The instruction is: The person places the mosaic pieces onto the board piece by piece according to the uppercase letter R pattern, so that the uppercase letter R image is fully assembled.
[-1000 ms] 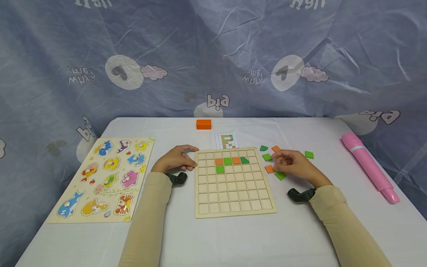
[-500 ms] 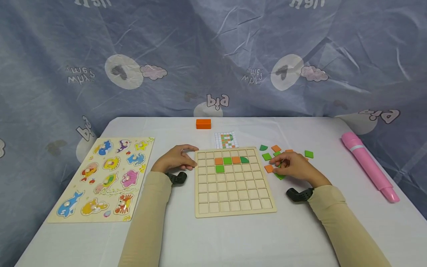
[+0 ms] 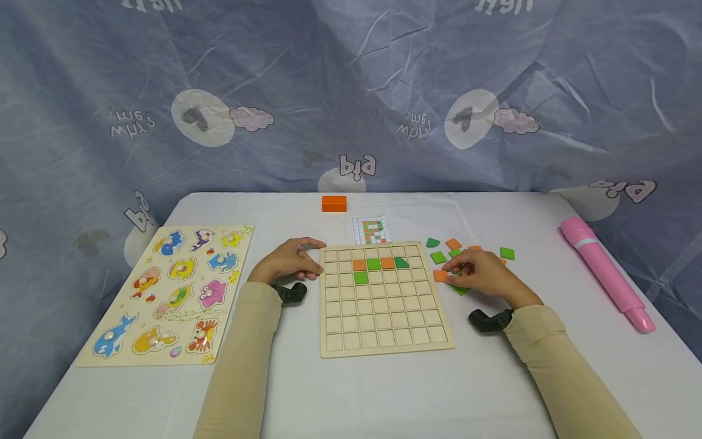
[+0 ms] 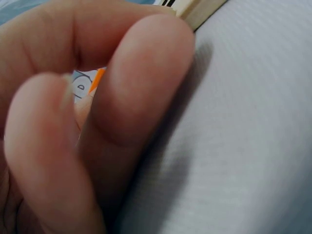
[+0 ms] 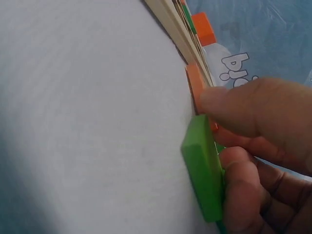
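A wooden grid board (image 3: 386, 311) lies in the middle of the table, with several orange and green tiles set in its upper rows. My left hand (image 3: 287, 261) rests by its left edge, fingertips touching the edge and upper corner; in the left wrist view, bent fingers (image 4: 141, 73) hide much of the board. On the right, my right hand (image 3: 479, 274) pinches an orange square tile (image 3: 440, 276) between thumb and fingers, close to the board's right edge. A green tile (image 5: 202, 170) lies just beside the thumb in the right wrist view.
Several loose tiles, among them a green square (image 3: 507, 253) and a dark green quarter-round (image 3: 432, 242), lie around the right hand. A pattern card (image 3: 372, 230) and orange block (image 3: 334, 204) sit behind the board. An animal puzzle (image 3: 170, 292) lies left, a pink tube (image 3: 606, 274) right.
My right hand has come down and left onto the orange square tile, which has shifted slightly toward the board. Tiles behind the hand have come into view. The left hand stays put.
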Motion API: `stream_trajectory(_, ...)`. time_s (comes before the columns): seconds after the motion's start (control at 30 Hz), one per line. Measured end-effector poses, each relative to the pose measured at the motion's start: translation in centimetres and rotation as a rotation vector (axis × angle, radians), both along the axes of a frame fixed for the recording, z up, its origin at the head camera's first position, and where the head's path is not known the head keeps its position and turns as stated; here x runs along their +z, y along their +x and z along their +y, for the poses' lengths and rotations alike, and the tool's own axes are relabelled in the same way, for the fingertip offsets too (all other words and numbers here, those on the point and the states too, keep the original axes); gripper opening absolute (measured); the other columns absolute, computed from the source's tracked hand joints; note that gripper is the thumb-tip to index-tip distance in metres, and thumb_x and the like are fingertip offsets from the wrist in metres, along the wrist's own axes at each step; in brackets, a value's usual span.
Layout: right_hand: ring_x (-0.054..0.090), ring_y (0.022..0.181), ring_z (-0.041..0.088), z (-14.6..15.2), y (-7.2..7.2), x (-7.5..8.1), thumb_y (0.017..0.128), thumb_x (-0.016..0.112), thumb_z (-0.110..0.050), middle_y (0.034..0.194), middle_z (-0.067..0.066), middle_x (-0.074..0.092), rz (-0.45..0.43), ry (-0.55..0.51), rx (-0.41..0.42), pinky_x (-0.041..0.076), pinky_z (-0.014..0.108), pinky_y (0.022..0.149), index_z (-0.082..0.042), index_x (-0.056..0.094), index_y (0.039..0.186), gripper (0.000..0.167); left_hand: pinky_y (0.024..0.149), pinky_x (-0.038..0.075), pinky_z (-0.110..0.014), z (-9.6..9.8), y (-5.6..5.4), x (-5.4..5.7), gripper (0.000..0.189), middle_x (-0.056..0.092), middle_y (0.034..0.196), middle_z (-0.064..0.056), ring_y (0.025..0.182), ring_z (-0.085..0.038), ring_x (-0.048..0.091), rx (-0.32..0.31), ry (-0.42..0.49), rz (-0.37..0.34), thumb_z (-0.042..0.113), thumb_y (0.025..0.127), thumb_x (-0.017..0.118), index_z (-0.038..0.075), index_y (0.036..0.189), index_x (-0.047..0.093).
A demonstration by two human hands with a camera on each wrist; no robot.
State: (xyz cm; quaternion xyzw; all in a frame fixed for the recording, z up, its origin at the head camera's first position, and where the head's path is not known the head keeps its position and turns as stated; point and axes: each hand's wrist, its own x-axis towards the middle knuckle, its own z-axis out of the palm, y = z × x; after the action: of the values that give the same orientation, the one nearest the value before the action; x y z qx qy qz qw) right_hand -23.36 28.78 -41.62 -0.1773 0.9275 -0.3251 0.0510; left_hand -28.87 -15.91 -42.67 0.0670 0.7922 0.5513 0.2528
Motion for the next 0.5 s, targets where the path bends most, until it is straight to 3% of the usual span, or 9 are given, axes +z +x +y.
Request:
stream_trajectory(0.23,0.057,0.075,0.012,-0.06,0.03,-0.11,0.092,0.088,-0.014,0.086,-0.002,0.066,0.021,0.023,0.000,0.047,0.026,0.066,-0.006,0.082,0.107,0.018,0.053,0.047,-0.015,-0.14,0.00,0.02,0.072,0.072,0.075,-0.004,0.058,-0.007,0.067,-0.009,-0.003,0.017,-0.003,0.090,0.082,0.005,0.156,0.054)
stream_trajectory(0.5,0.056,0.076,0.012,-0.18,0.28,0.34,0.092,0.087,-0.012,0.086,-0.001,0.066,0.025,-0.022,0.002,0.047,0.026,0.067,-0.004,0.081,0.108,0.019,0.053,0.047,-0.015,-0.08,0.08,-0.07,0.072,0.072,0.076,-0.005,0.058,-0.007,0.067,-0.009,0.011,0.010,-0.002,0.090,0.082,0.005,0.156,0.054)
